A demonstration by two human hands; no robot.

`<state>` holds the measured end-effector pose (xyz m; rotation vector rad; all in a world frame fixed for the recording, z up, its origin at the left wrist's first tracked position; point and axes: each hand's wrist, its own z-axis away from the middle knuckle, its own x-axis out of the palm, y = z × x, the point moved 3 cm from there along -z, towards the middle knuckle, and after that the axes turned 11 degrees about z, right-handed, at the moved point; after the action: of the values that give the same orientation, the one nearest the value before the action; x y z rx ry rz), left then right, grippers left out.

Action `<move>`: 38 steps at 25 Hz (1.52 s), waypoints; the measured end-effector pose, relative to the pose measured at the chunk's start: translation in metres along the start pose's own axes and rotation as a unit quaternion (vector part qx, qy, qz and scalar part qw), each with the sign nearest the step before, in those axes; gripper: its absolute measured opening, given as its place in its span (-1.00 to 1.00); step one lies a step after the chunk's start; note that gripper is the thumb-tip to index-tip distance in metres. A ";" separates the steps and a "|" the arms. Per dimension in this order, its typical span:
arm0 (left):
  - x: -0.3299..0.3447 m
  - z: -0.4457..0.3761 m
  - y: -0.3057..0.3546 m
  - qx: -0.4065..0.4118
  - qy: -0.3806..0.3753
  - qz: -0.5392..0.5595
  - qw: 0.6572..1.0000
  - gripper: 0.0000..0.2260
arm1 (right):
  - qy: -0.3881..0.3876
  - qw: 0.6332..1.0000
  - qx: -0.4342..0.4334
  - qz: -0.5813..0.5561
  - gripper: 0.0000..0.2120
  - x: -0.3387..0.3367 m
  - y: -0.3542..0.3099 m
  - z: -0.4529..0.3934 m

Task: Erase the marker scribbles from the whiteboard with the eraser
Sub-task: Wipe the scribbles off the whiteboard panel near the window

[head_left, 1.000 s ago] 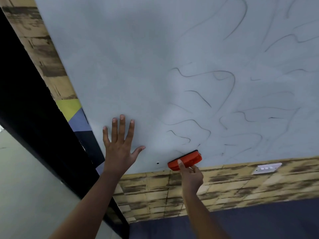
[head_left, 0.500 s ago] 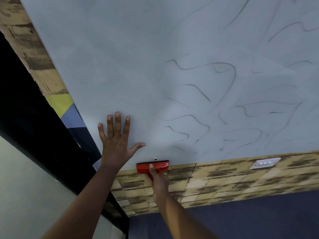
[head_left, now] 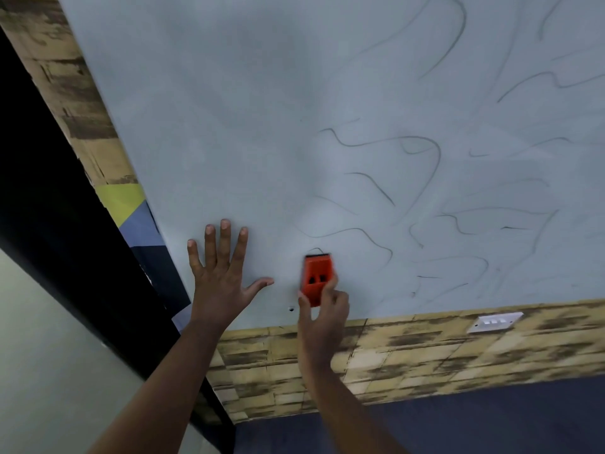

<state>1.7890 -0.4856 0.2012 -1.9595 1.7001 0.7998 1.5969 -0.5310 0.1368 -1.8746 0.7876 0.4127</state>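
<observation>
Risk: the left hand (head_left: pixel 220 279), pressed flat with fingers spread wide on the pale grey whiteboard (head_left: pixel 248 119), could smear ink if it slides — keep it on the cleaned area. The right hand (head_left: pixel 322 311) grips the lower end of the orange plastic block eraser (head_left: pixel 317 277), upright against the board near its bottom edge. Loose pressure would skip the thin dark marker scribbles (head_left: pixel 425 191) — most lie rightward, unerased.

The whiteboard (head_left: pixel 229 109) is pale grey-blue, crossed on its right side by thin dark wavy scribbles (head_left: pixel 393 142). The eraser (head_left: pixel 317 273) near its bottom edge is bright orange-red with a black strip on top. The wall (head_left: pixel 425 355) below is mottled tan-and-brown brick pattern, bearing a white switch plate (head_left: pixel 494 321)
</observation>
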 end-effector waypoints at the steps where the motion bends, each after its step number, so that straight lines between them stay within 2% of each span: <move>1: -0.001 0.000 0.000 0.000 0.000 0.002 1.000 0.05 | 0.001 0.991 -0.093 0.097 -0.34 0.009 0.005 0.005; 3: -0.002 0.000 0.000 0.002 -0.001 0.003 1.000 0.04 | 0.002 0.946 -0.237 0.221 -0.32 0.018 0.029 0.010; 4: -0.002 0.000 0.000 0.003 0.002 0.001 1.000 0.04 | 0.006 0.938 -0.250 0.240 -0.30 0.017 0.042 0.007; 5: -0.002 0.001 0.000 0.003 0.004 -0.001 1.000 0.03 | 0.015 0.945 -0.226 0.235 -0.30 0.013 0.054 0.002; 8: -0.001 0.000 0.000 0.001 0.008 -0.003 1.000 0.03 | 0.015 0.997 -0.022 0.070 -0.28 -0.001 0.077 -0.013; 9: -0.001 0.001 0.001 0.001 0.008 -0.002 1.000 0.03 | 0.002 0.997 0.071 -0.017 -0.28 -0.002 0.083 -0.017; 10: -0.001 0.001 0.001 0.000 0.007 -0.001 1.000 0.03 | -0.007 0.979 0.171 -0.109 -0.29 -0.001 0.089 -0.019; 11: -0.001 0.001 0.002 -0.002 0.005 0.000 1.000 0.03 | -0.019 0.937 0.277 -0.210 -0.32 0.001 0.093 -0.020; 12: -0.001 0.001 0.002 -0.003 0.004 0.002 1.000 0.03 | -0.039 0.868 0.384 -0.313 -0.36 0.005 0.096 -0.019; 13: -0.001 0.001 0.003 -0.005 0.003 0.003 1.000 0.03 | -0.075 0.779 0.472 -0.406 -0.41 0.010 0.098 -0.015; 14: -0.001 0.001 0.004 -0.007 0.002 0.003 1.000 0.03 | -0.116 0.698 0.529 -0.469 -0.44 0.013 0.099 -0.009; 15: -0.001 0.001 0.004 -0.008 0.001 0.003 1.000 0.03 | -0.158 0.645 0.560 -0.496 -0.45 0.013 0.098 -0.003; 16: -0.001 0.001 0.004 -0.008 0.001 0.003 1.000 0.03 | -0.189 0.617 0.573 -0.505 -0.46 0.014 0.096 0.002; 19: 0.000 0.001 0.003 -0.008 0.003 0.004 1.000 0.03 | -0.228 0.595 0.577 -0.511 -0.47 0.019 0.082 0.013; 20: 0.000 0.001 0.002 -0.007 0.005 0.003 1.000 0.03 | -0.228 0.597 0.573 -0.513 -0.46 0.021 0.076 0.013; 21: 0.001 0.002 0.002 -0.007 0.007 0.002 1.000 0.03 | -0.214 0.618 0.568 -0.499 -0.46 0.019 0.071 0.011; 22: 0.001 0.002 0.001 -0.006 0.009 0.000 1.000 0.03 | -0.184 0.657 0.552 -0.479 -0.47 0.019 0.070 0.006; 24: 0.001 0.001 0.002 -0.004 0.010 -0.002 1.000 0.03 | -0.068 0.780 0.480 -0.395 -0.48 0.008 0.070 -0.012; 26: 0.001 0.001 0.003 -0.005 0.012 -0.003 1.000 0.03 | 0.030 0.907 0.320 -0.272 -0.40 -0.018 0.057 -0.036; 27: 0.001 0.002 0.003 -0.006 0.012 -0.003 1.000 0.02 | 0.064 0.957 0.204 -0.197 -0.39 -0.031 0.043 -0.045; 28: 0.001 0.002 0.004 -0.007 0.012 -0.001 1.000 0.02 | 0.095 0.987 0.076 -0.107 -0.40 -0.040 0.028 -0.049; 30: 0.000 0.001 0.006 -0.006 0.013 0.007 1.000 0.02 | 0.103 0.986 -0.122 0.043 -0.42 -0.041 -0.003 -0.046; 33: -0.004 0.002 0.006 0.004 0.024 0.020 1.000 -0.03 | 0.079 0.947 -0.264 0.168 -0.41 -0.021 -0.019 -0.024; 35: -0.011 0.003 0.006 0.016 0.030 0.030 0.999 -0.10 | 0.070 0.932 -0.297 0.194 -0.33 -0.019 -0.012 -0.025; 38: -0.026 0.004 0.007 0.027 0.059 0.036 0.997 -0.28 | 0.092 0.965 -0.220 0.111 -0.34 -0.046 -0.009 -0.053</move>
<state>1.7795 -0.4650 0.2158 -1.9529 1.8499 0.6666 1.5659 -0.5608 0.1929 -2.2685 1.1078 0.5972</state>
